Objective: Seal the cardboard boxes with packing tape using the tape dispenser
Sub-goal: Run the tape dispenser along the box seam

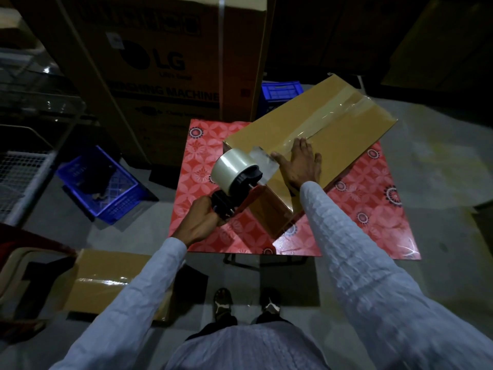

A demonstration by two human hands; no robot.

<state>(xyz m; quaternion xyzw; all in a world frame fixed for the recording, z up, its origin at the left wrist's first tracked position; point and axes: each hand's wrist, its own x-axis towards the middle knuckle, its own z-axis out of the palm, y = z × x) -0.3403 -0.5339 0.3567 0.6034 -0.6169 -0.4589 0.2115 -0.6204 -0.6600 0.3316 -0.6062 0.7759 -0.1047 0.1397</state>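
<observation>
A long brown cardboard box lies diagonally on a red patterned table. A strip of clear tape runs along the seam on its top. My left hand grips the black handle of a tape dispenser with a large clear tape roll, held at the box's near left corner. A short length of tape stretches from the roll to the box top. My right hand presses flat on the box top, fingers straight, beside that tape end.
A tall printed washing-machine carton stands behind the table. A blue crate sits on the floor at left, another blue crate behind the box. A taped cardboard box lies on the floor at lower left. My feet stand below the table edge.
</observation>
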